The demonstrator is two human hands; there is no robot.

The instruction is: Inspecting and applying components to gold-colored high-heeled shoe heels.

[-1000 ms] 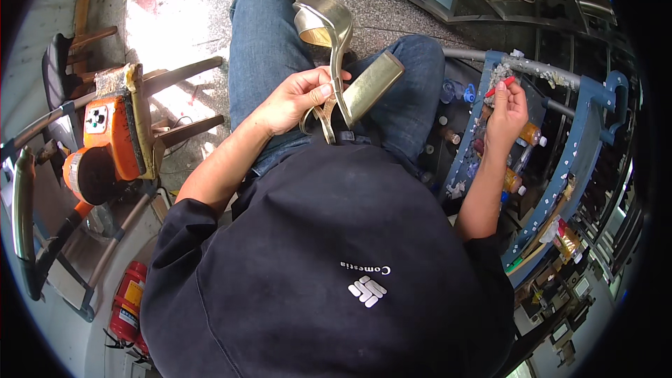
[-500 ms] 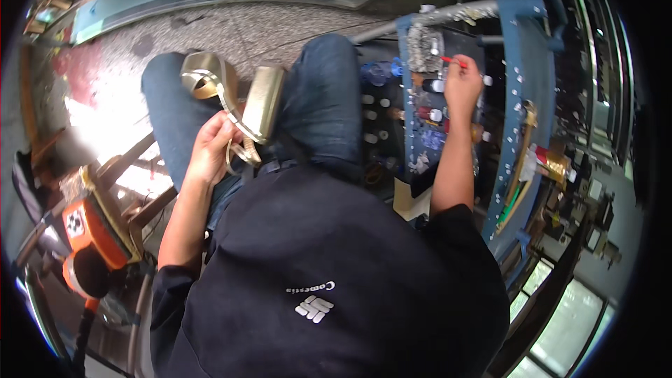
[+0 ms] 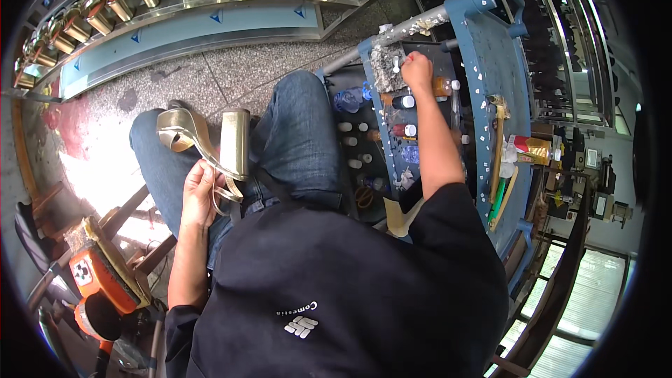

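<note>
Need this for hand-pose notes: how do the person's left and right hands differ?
The left hand grips a gold sandal; the right hand is curled, and whether it holds anything is unclear. The left hand is close to the jeans; the right hand is beside a fuzzy grey block. Both are bare.

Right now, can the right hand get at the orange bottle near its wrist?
Probably yes: the right hand is close to the orange bottle, with no other object visibly between them. Its curled grip would likely need to open first.
</note>
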